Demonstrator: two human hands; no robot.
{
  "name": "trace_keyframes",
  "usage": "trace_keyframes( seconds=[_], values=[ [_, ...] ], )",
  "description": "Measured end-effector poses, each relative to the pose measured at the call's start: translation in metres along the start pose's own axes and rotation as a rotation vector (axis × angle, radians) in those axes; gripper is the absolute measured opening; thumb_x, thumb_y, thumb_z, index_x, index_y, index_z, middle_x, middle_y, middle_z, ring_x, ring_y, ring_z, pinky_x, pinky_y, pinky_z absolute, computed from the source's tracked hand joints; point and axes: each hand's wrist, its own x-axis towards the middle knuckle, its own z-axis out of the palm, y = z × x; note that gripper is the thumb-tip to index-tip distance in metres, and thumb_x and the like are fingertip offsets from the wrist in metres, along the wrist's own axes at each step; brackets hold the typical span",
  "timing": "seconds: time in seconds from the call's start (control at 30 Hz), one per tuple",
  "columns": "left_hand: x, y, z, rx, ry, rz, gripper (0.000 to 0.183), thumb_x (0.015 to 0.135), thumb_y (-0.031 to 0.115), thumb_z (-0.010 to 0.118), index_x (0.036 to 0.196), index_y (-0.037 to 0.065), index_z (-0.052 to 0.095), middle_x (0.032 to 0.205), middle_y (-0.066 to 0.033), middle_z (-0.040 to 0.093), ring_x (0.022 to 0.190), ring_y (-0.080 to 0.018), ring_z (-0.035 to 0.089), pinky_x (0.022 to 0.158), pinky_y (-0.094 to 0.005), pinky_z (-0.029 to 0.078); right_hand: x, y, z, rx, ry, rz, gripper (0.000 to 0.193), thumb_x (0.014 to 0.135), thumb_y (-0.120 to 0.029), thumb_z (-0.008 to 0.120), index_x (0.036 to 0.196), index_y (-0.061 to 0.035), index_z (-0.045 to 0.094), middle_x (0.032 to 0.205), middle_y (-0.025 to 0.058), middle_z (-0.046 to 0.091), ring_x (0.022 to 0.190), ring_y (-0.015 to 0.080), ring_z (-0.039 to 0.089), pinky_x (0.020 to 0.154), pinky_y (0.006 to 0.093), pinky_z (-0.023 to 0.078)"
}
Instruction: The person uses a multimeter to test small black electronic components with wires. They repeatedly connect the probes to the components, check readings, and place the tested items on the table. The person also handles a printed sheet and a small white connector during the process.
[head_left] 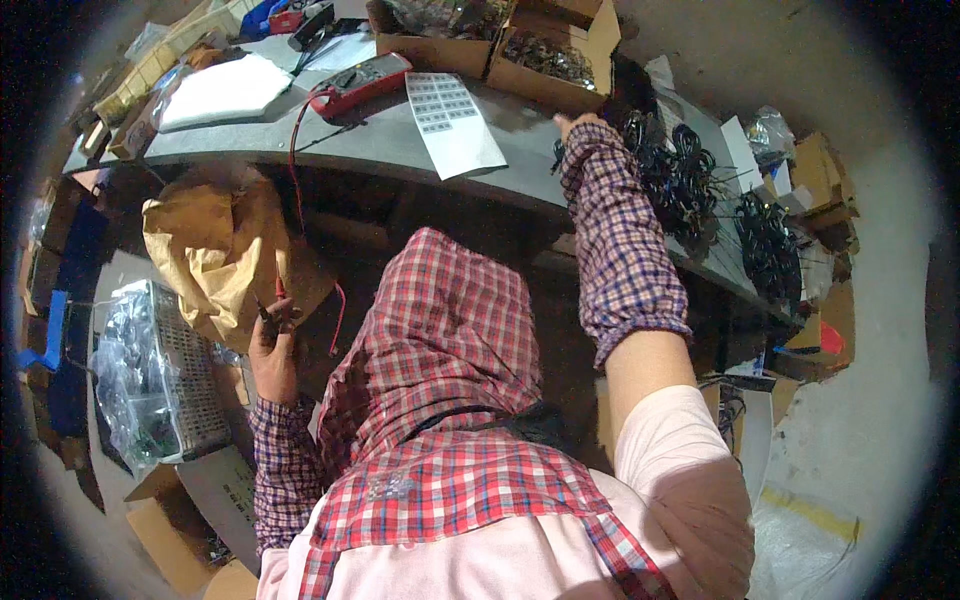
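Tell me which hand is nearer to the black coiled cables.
Right: the right hand is beside the black coiled cables; the left hand is farther, at lower left.

No lettering is coming through legibly. White paper sheet with columns of small dark-printed labels (462,150) is lying on the grey tabletop (530,150); print is showing, too fine to read. Grey-brown cardboard flap (222,488), lower left, is carrying dark printed characters, also not resolving. Red-cased handheld multimeter with grey face (362,86): any dial markings are blurring out.
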Motion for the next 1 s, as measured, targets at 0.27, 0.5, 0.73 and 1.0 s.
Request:
trace_keyframes(
  seconds=[0.27, 0.5, 0.73, 1.0],
  values=[
    [0.000, 0.004, 0.006, -0.048, 0.013, -0.069, 0.034, 0.087, -0.001, 0.046, 0.120, 0.004, 0.054, 0.099, -0.0025, 0.061, 0.060, -0.0030, 0.046, 0.051, -0.0177, 0.038, 0.038, 0.073, 0.018, 0.253, 0.256, -0.151, 0.046, 0.074, -0.025, 0.063, 0.110, 0.0037, 0.060, 0.106, 0.0178, 0.065, 0.095, 0.0288, 0.062, 0.085, 0.0329, 0.047],
    [0.002, 0.006, 0.008, 0.057, -0.030, 0.062, 0.031, 0.090, 0.003, 0.048, 0.119, 0.005, 0.056, 0.101, -0.0013, 0.062, 0.063, -0.0017, 0.045, 0.052, -0.0168, 0.035, -0.167, 0.098, 0.025, 1.700, -0.669, -0.600, 0.034, 0.095, -0.010, 0.038, 0.122, 0.0103, 0.045, 0.120, 0.0242, 0.054, 0.108, 0.0308, 0.057, 0.096, 0.0420, 0.047],
    [-0.005, 0.041, 0.056, 0.112, -0.215, -0.016, 0.022, 0.090, 0.006, 0.053, 0.110, 0.005, 0.063, 0.079, 0.0055, 0.055, 0.059, -0.0002, 0.041, 0.050, -0.0178, 0.032, -0.258, 0.054, 0.089, 1.764, -1.036, -0.461, 0.039, 0.094, -0.018, 0.053, 0.121, 0.0095, 0.047, 0.117, 0.0185, 0.058, 0.106, 0.0278, 0.059, 0.097, 0.0409, 0.048],
    [-0.019, 0.033, 0.087, 0.273, -0.332, -0.096, 0.032, 0.083, 0.021, 0.070, 0.106, 0.000, 0.064, 0.087, -0.0030, 0.066, 0.076, -0.0066, 0.056, 0.070, -0.0232, 0.046, -0.325, 0.013, 0.152, 1.854, -0.975, -0.427, 0.021, 0.092, -0.013, 0.055, 0.104, 0.0033, 0.062, 0.099, 0.0100, 0.065, 0.090, 0.0184, 0.062, 0.082, 0.0338, 0.050]
  ],
)
